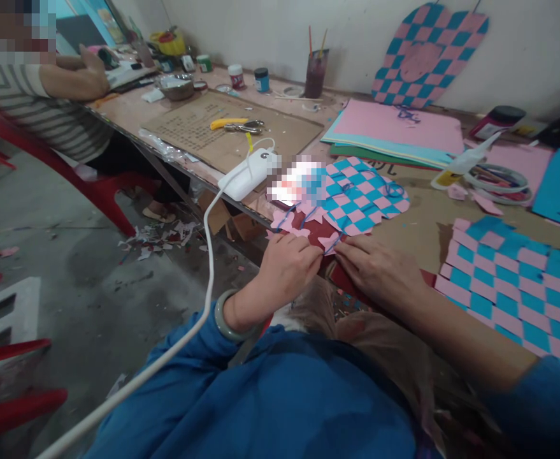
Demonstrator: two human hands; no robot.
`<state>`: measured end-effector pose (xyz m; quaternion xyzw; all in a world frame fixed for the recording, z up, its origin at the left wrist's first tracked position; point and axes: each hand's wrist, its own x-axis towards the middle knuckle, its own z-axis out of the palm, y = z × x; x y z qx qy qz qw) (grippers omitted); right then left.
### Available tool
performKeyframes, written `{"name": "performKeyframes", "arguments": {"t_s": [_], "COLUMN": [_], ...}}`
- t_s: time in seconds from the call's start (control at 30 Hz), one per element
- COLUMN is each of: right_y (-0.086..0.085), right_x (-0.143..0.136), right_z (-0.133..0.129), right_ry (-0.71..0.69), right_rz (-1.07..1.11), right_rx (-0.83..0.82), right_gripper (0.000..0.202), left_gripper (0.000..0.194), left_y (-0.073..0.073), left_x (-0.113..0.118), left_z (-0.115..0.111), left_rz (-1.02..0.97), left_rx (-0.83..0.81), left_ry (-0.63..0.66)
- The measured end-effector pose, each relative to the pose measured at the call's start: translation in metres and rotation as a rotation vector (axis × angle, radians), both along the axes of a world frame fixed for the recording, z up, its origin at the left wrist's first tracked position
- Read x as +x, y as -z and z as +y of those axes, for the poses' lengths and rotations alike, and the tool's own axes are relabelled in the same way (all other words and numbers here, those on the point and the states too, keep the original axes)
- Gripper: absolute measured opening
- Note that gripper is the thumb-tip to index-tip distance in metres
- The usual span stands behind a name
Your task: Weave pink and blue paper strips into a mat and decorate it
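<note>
Close to the table's near edge, my left hand (292,264) is closed, its fingertips at the left edge of a small pink paper cutout (329,242). My right hand (380,264) pinches the same cutout from the other side. Blue string (343,234) runs across this piece and on between my hands; its end is hidden by the fingers. More pink cutouts (287,223) on string lie just beyond my left hand. Behind them rests a rounded pink-and-blue woven paper piece (363,194), with loops of blue string lying over it.
A white power strip (248,173) and its cable lie left of my hands. Beyond are a yellow-handled tool (236,125), stacked coloured paper (394,131) and a glue bottle (464,166). Another woven sheet (518,280) lies right. A person in stripes (64,108) sits far left.
</note>
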<state>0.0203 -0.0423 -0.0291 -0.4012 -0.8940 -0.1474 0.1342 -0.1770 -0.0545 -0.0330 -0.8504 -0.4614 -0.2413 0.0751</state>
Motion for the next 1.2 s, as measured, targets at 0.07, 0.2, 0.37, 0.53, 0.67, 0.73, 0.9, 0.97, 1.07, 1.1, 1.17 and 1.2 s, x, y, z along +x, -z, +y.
{"name": "performKeyframes", "arguments": {"t_s": [0.07, 0.2, 0.37, 0.53, 0.67, 0.73, 0.9, 0.97, 1.07, 1.1, 1.17, 1.2], "right_y": [-0.002, -0.006, -0.004, -0.002, -0.009, -0.012, -0.013, -0.011, -0.009, -0.009, -0.010, -0.010], "right_x": [-0.001, -0.002, -0.002, -0.001, 0.001, 0.003, 0.011, 0.015, 0.018, 0.018, 0.017, 0.017], "right_z": [0.000, -0.001, 0.001, 0.004, 0.003, 0.003, 0.007, 0.010, 0.013, 0.014, 0.017, 0.018], "right_ry": [0.004, 0.004, -0.016, 0.004, -0.024, -0.038, -0.007, 0.058, 0.145, 0.160, 0.182, 0.191], "right_rz": [0.008, -0.021, 0.028, 0.128, 0.181, 0.209, 0.238, 0.243, 0.243, 0.250, 0.292, 0.327], "right_rx": [0.011, -0.004, -0.004, -0.049, -0.018, -0.015, 0.009, 0.016, -0.021, -0.046, -0.114, -0.151], "right_gripper": [0.027, 0.026, 0.026, 0.029, 0.030, 0.030, 0.027, 0.027, 0.033, 0.036, 0.042, 0.047], "left_gripper": [0.021, 0.020, 0.020, 0.025, 0.023, 0.024, 0.022, 0.019, 0.016, 0.016, 0.016, 0.016], "left_y": [-0.001, -0.001, 0.000, 0.000, 0.004, 0.005, 0.003, 0.002, -0.002, -0.004, -0.007, -0.008], "left_x": [-0.001, 0.002, 0.008, 0.011, 0.010, 0.010, 0.010, 0.010, 0.011, 0.011, 0.011, 0.011], "left_z": [0.000, 0.001, 0.008, 0.016, 0.020, 0.022, 0.026, 0.027, 0.029, 0.029, 0.031, 0.031], "left_rz": [-0.008, -0.026, 0.052, 0.081, 0.017, -0.025, -0.125, -0.194, -0.294, -0.322, -0.374, -0.400], "left_rx": [-0.018, -0.040, -0.087, -0.120, -0.043, 0.001, 0.041, 0.040, 0.020, 0.004, -0.033, -0.047], "left_ry": [-0.013, -0.003, 0.060, 0.059, 0.096, 0.118, 0.146, 0.164, 0.177, 0.175, 0.165, 0.159]}}
